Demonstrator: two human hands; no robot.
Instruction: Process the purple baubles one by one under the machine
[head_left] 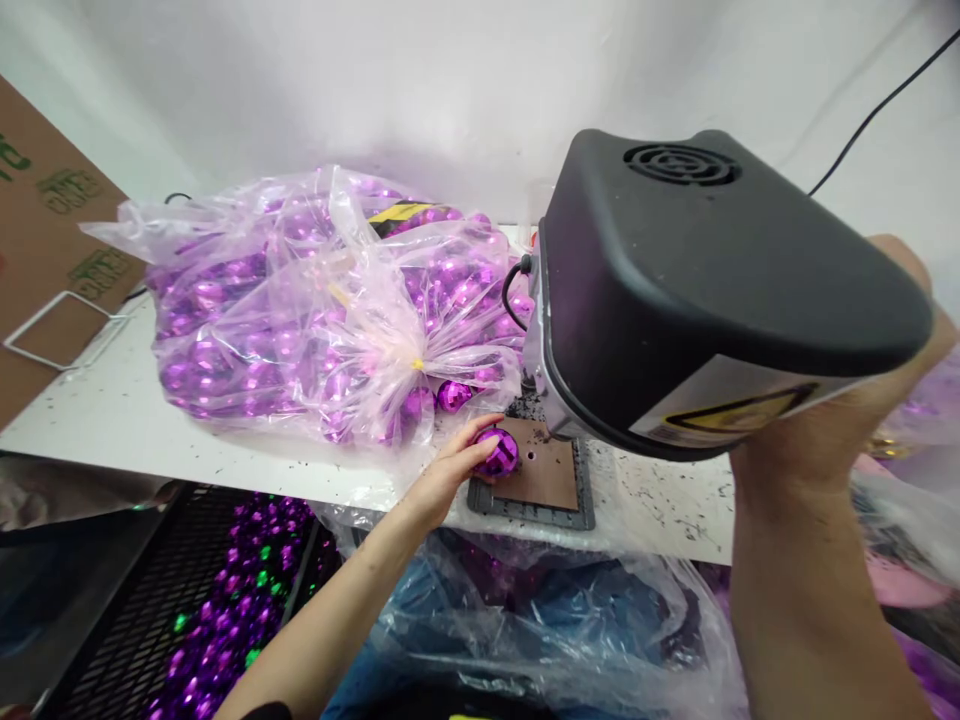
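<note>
My left hand (450,468) has its thumb and fingers closed round a shiny purple faceted ball (504,455). The ball is just over the left edge of a brown board (544,475) that has a small hole and lies on the dark metal base (586,500) of a black-housed machine (720,270). Partly behind the machine's right end is my right hand (911,270); its fingers are hidden, so its grip does not show.
Tied clear bags (300,310) of purple balls fill the table's left side, near a cardboard box (60,230). Dark scraps litter the white table (652,500). Below left, a black crate (150,590) contains purple and green balls. Clear plastic (570,620) hangs at the front edge.
</note>
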